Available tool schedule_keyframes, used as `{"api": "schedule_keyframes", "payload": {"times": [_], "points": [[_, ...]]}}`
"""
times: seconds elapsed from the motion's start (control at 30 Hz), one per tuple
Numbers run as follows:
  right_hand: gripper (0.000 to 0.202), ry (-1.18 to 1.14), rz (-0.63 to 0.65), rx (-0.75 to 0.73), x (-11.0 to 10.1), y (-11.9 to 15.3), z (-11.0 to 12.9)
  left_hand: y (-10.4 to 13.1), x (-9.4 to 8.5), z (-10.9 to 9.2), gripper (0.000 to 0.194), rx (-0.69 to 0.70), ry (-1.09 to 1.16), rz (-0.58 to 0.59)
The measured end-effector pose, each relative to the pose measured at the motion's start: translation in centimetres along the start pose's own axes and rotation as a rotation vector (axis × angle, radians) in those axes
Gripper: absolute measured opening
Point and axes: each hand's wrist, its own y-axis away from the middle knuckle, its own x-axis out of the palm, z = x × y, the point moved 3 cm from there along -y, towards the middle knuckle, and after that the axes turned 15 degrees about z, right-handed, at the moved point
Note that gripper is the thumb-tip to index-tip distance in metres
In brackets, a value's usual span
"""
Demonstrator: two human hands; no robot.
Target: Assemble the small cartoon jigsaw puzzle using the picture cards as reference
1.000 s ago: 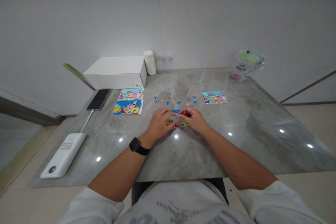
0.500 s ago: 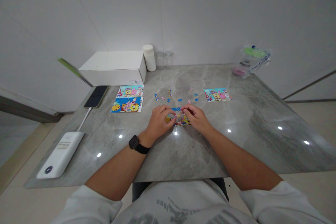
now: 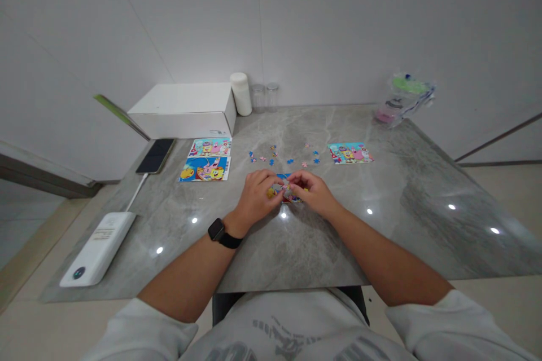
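A partly assembled jigsaw puzzle (image 3: 287,198) with blue edges and yellow cartoon figures lies on the table, half covered by both hands. My left hand (image 3: 257,193) curls round its left side, thumb and fingertips closed on the edge. Over the puzzle's middle and right, my right hand (image 3: 315,192) pinches with thumb and index finger on a small puzzle piece, mostly hidden by the fingertips. Just beyond the hands several loose puzzle pieces (image 3: 271,162) are scattered, blue and pink ones (image 3: 316,161) among them.
A picture card (image 3: 351,153) lies to the right, two more cards (image 3: 205,170) to the left. Farther left are a phone (image 3: 156,155) cabled to a white power bank (image 3: 98,248). Along the back stand a white box (image 3: 182,111), a white bottle (image 3: 241,93), two glasses (image 3: 271,98) and a plastic bag (image 3: 404,100).
My right hand has shifted slightly left and down, its fingertips now over the puzzle's middle near the left fingers. My left hand stays nearly where it was.
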Motion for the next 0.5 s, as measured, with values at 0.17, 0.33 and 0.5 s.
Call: {"api": "schedule_keyframes", "payload": {"times": [0.17,0.33,0.5], "points": [[0.031,-0.094,-0.006,0.016,-0.2,-0.2,-0.4,0.0,0.1,0.1,0.013,-0.002,-0.001,0.019],[0.03,-0.069,-0.077,0.011,-0.5,-0.2,-0.7,0.0,0.0,0.7,0.018,-0.044,0.103,-0.009],[0.028,-0.014,-0.123,0.012,-0.3,-0.3,-1.2,-0.1,0.3,0.8,0.011,-0.038,0.248,-0.035]]}}
